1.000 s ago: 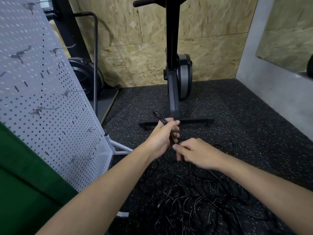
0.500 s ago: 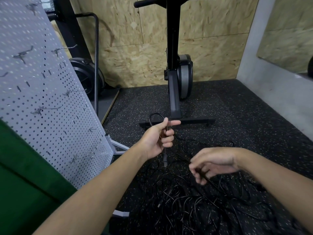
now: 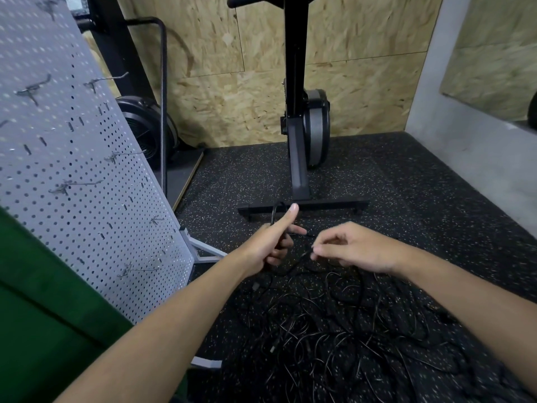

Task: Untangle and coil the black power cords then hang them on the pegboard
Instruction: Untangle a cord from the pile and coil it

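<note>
Half a second back the right hand (image 3: 357,248) was reaching down over the pile with its fingers curled toward the floor; now it is sitting higher and closer to the left hand (image 3: 268,245), though the two are not touching as they were a second ago. The left thumb (image 3: 292,210), which was lying across toward the right, is now pointing upward.

The left hand is gripping a thin black power cord (image 3: 300,257). Its lower fingers are curling around the cord, and a small loop of it (image 3: 274,212) is poking up just beside the thumb. The right hand is pinching the same cord between thumb and fingertips (image 3: 315,253), with the other fingers loosely bent. Between the two hands the cord is sagging in a shallow curve and trailing down toward the floor.

Below and in front of both hands, a tangled heap of black cords (image 3: 334,338) is spreading over the speckled black rubber floor (image 3: 421,199), mostly under the right forearm. A grey perforated metal pegboard (image 3: 72,175) is standing to the left, leaning slightly, with bare wire hooks (image 3: 130,269) sticking out and no cord hanging on them. A black upright exercise machine (image 3: 296,158) is standing beyond the hands.
</note>
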A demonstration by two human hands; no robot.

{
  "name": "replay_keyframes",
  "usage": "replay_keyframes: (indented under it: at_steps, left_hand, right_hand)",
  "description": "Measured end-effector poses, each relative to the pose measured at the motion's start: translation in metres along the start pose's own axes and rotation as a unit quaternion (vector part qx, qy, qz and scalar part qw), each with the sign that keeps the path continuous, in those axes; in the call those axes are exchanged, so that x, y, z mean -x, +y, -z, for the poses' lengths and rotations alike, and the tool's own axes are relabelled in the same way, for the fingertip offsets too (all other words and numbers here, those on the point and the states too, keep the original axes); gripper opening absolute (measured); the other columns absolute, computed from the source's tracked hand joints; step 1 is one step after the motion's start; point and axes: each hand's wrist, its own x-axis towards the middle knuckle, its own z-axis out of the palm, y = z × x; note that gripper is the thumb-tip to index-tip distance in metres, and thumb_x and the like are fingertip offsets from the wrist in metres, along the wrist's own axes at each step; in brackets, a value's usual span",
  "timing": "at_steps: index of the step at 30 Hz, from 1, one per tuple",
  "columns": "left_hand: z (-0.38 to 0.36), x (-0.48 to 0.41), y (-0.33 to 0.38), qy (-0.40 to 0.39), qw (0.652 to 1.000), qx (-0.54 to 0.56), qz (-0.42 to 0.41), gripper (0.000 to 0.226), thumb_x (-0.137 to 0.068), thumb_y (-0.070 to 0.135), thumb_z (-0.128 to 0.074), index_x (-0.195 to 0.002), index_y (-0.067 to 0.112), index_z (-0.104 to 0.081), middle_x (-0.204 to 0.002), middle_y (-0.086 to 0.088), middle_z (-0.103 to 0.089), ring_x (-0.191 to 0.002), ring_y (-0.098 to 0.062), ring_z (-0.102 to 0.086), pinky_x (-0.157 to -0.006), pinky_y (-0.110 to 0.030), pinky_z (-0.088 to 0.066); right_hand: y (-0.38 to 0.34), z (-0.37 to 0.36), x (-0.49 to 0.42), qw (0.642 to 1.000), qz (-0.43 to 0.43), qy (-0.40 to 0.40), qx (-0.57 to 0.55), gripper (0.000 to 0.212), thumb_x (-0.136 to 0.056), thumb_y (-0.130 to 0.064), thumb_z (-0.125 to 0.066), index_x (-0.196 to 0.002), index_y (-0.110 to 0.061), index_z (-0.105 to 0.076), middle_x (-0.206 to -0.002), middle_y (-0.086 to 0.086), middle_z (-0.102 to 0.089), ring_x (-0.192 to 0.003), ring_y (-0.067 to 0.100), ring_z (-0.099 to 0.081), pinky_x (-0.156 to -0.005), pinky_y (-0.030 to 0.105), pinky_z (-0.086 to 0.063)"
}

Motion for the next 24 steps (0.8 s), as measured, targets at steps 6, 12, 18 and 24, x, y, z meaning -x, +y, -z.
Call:
replay_keyframes:
  at_steps: [6, 12, 18, 24]
  left_hand:
    - [-0.014, 0.003, -0.004, -0.169, 0.985, 0.008, 0.019, 0.077, -0.067, 0.102, -0.046, -0.085, 0.034, -0.076, -0.073, 0.007, -0.048, -0.053, -0.006, -0.039, -0.050, -0.024, -0.026]
    - [-0.019, 0.005, 0.004, -0.251, 0.962, 0.092, 0.048, 0.025, -0.072, 0.014, -0.057, -0.075, 0.026, -0.078, -0.071, 0.004, -0.039, -0.053, -0.006, -0.032, -0.046, -0.017, -0.027]
    - [-0.014, 0.001, 0.003, -0.247, 0.959, 0.136, 0.027, 0.069, -0.063, 0.008, -0.037, -0.126, 0.010, -0.065, -0.077, 0.002, -0.032, -0.059, -0.010, -0.023, -0.047, -0.020, -0.025]
    - [-0.009, -0.001, -0.001, -0.199, 0.966, 0.162, -0.004, 0.071, -0.064, 0.008, -0.038, -0.130, 0.006, -0.065, -0.077, 0.001, -0.037, -0.059, -0.010, -0.027, -0.051, -0.023, -0.023]
  right_hand:
    - [-0.005, -0.007, -0.001, 0.962, 0.041, 0.267, 0.048, 0.036, -0.078, -0.064, -0.079, -0.080, -0.029, -0.072, -0.074, -0.010, -0.072, -0.066, -0.002, -0.060, -0.066, 0.018, -0.047]
    - [-0.007, -0.007, 0.001, 0.940, -0.048, 0.327, 0.079, 0.064, -0.060, -0.074, -0.086, -0.068, -0.014, -0.063, -0.055, -0.004, -0.068, -0.044, 0.002, -0.047, -0.043, 0.016, -0.034]
    - [0.003, 0.011, 0.000, 0.974, -0.024, 0.200, -0.100, 0.007, -0.093, -0.020, -0.077, -0.096, -0.015, -0.075, -0.077, 0.000, -0.074, -0.071, 0.015, -0.067, -0.069, 0.024, -0.054]
    - [0.025, 0.014, 0.006, 0.989, -0.063, 0.109, -0.079, 0.017, -0.102, -0.025, -0.066, -0.098, -0.011, -0.074, -0.087, 0.004, -0.079, -0.086, 0.022, -0.076, -0.084, 0.033, -0.059]
